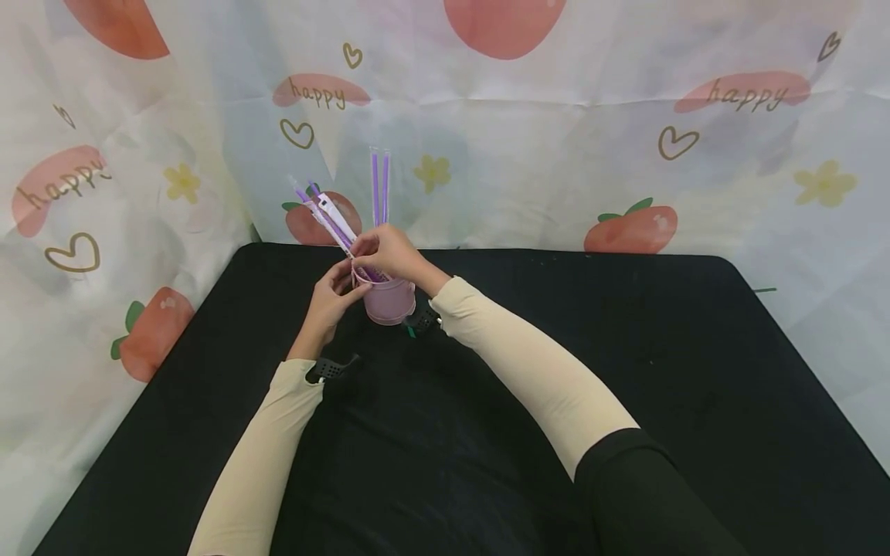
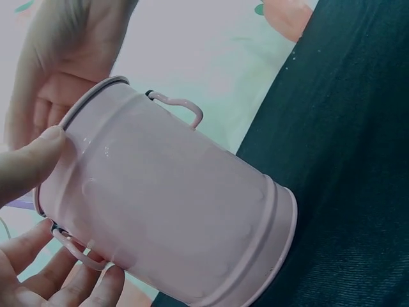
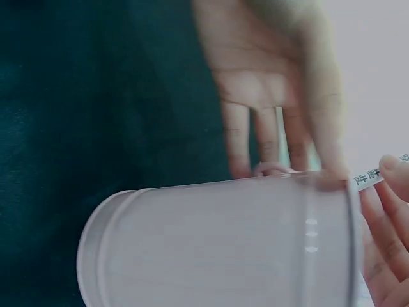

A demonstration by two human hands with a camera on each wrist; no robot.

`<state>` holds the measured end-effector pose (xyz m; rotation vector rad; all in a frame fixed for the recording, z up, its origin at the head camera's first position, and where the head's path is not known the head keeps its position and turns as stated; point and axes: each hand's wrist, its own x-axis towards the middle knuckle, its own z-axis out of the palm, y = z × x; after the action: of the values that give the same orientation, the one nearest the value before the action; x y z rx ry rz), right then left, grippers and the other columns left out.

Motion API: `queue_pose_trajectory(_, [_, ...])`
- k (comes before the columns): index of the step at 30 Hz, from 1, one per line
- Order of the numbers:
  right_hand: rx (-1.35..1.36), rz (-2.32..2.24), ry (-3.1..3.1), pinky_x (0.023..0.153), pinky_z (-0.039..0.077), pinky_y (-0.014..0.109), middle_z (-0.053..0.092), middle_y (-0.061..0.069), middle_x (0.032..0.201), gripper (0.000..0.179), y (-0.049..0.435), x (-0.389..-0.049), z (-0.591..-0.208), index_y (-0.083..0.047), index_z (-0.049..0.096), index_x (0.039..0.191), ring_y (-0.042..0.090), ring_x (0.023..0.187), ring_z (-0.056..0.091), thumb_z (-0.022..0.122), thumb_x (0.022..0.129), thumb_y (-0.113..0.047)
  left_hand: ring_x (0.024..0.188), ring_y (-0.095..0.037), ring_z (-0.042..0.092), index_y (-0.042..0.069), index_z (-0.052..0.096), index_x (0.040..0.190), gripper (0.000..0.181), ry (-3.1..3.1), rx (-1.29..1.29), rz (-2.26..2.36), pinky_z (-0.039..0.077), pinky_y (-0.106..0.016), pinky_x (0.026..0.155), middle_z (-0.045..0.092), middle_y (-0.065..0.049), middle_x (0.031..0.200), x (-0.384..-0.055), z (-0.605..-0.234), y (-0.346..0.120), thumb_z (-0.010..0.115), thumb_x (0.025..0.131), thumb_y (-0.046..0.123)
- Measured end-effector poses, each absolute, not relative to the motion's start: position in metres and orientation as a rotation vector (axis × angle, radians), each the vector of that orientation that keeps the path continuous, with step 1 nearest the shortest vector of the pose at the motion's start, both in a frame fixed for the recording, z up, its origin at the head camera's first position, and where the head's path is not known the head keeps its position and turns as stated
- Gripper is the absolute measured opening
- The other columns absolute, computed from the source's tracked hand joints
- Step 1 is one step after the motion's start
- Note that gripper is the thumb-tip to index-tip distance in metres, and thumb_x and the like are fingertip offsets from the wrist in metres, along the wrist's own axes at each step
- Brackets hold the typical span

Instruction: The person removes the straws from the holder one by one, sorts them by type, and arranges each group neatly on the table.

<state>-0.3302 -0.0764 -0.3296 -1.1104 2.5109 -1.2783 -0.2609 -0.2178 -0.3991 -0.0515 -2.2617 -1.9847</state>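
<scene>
Pinching narrowly between thumb and fingers, the right hand (image 1: 391, 251) is holding a thin white strip printed with dark characters (image 3: 369, 177) just at the rim of a pale pink, cylindrical, metal-looking bucket (image 1: 389, 303). Thumb and fingertips are closing on the strip; whether they are also gripping other pieces is not discernible. The left hand (image 1: 329, 300) is steadying the bucket: its thumb is pressing near the rim, while its fingers are curling about the side by a small pink loop handle (image 2: 77, 251). A second pink loop handle (image 2: 185, 107) is projecting from the opposite wall.

The bucket is standing upright on a black cloth-covered table (image 1: 528, 340), left of centre and toward the far edge. Slim purple sticks in clear and white wrapping (image 1: 334, 220) are leaning leftward out of its mouth; two straight purple sticks in clear wrapping (image 1: 380, 185) are rising almost vertically behind the right hand. Both forearms are wearing cream sleeves (image 1: 535, 367). A pale curtain printed with fruit, hearts and lettering (image 1: 514, 162) is hanging behind.
</scene>
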Motion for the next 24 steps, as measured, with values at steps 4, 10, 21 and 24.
queue_pose_trajectory(4, [-1.092, -1.401, 2.488, 0.081, 0.054, 0.022, 0.071, 0.016, 0.096, 0.017, -0.073, -0.332, -0.320, 0.002, 0.069, 0.097, 0.023, 0.089, 0.068, 0.069, 0.084, -0.007, 0.135, -0.029, 0.038, 0.002, 0.034, 0.143, 0.063, -2.262, -0.058, -1.957, 0.034, -0.041, 0.114, 0.038, -0.017, 0.146, -0.260, -0.401, -0.217, 0.063, 0.088, 0.005])
queue_pose_trajectory(10, [-1.042, -1.656, 2.398, 0.076, 0.056, 0.023, 0.071, 0.019, 0.094, 0.017, -0.063, -0.334, -0.300, 0.002, 0.070, 0.097, 0.026, 0.086, 0.069, 0.069, 0.083, -0.007, 0.136, -0.029, 0.037, 0.004, 0.035, 0.143, 0.065, -2.268, -0.036, -1.954, 0.034, -0.042, 0.113, 0.038, -0.015, 0.147, -0.256, -0.396, -0.215, 0.066, 0.086, 0.007])
queue_pose_trajectory(21, [-0.965, -1.921, 2.277, 0.076, 0.058, 0.028, 0.070, 0.019, 0.092, 0.020, -0.042, -0.335, -0.263, 0.006, 0.068, 0.100, 0.007, 0.072, 0.066, 0.069, 0.082, -0.003, 0.137, -0.029, 0.036, 0.003, 0.031, 0.145, 0.069, -2.289, -0.017, -1.933, 0.033, -0.041, 0.114, 0.036, -0.017, 0.148, -0.255, -0.393, -0.211, 0.066, 0.086, 0.007])
queue_pose_trajectory(24, [-0.964, -1.955, 2.256, 0.077, 0.058, 0.029, 0.070, 0.018, 0.093, 0.021, -0.034, -0.334, -0.254, 0.006, 0.068, 0.101, 0.005, 0.072, 0.066, 0.069, 0.082, -0.003, 0.137, -0.027, 0.037, 0.004, 0.031, 0.145, 0.069, -2.290, -0.024, -1.913, 0.033, -0.040, 0.114, 0.037, -0.016, 0.148, -0.258, -0.400, -0.212, 0.066, 0.086, 0.009])
